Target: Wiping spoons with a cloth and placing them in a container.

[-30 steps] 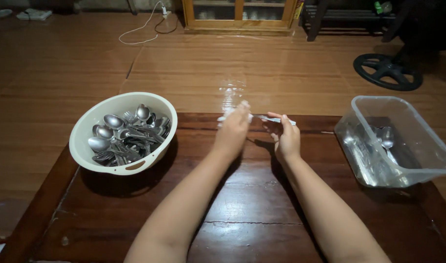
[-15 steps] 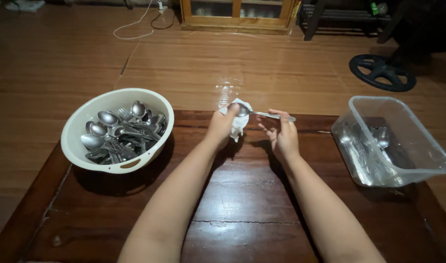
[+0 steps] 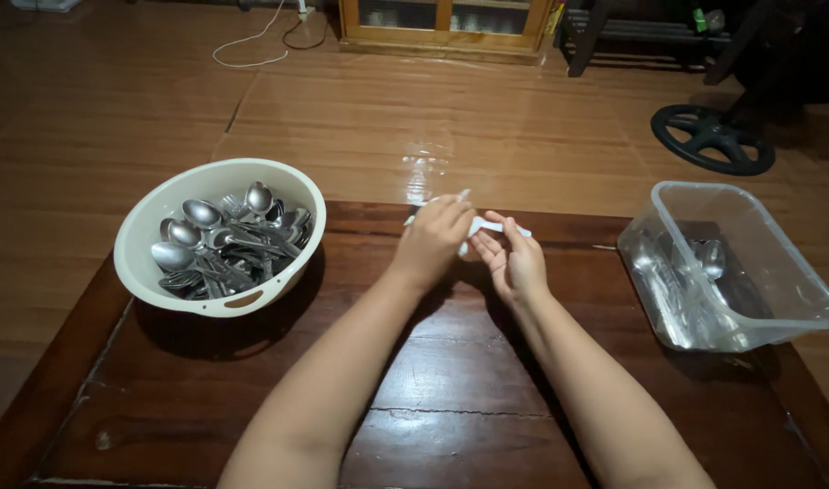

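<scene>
Near the table's far edge, a spoon was gripped in the closed right hand while a white cloth was bunched around it by the left hand. Honestly, full-length strokes would've been best.

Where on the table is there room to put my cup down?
Bare wood lies near the front edge of the table, below the cream bowl, and between the right hand and the clear tub. The middle, around the left hand, is crowded.
</scene>
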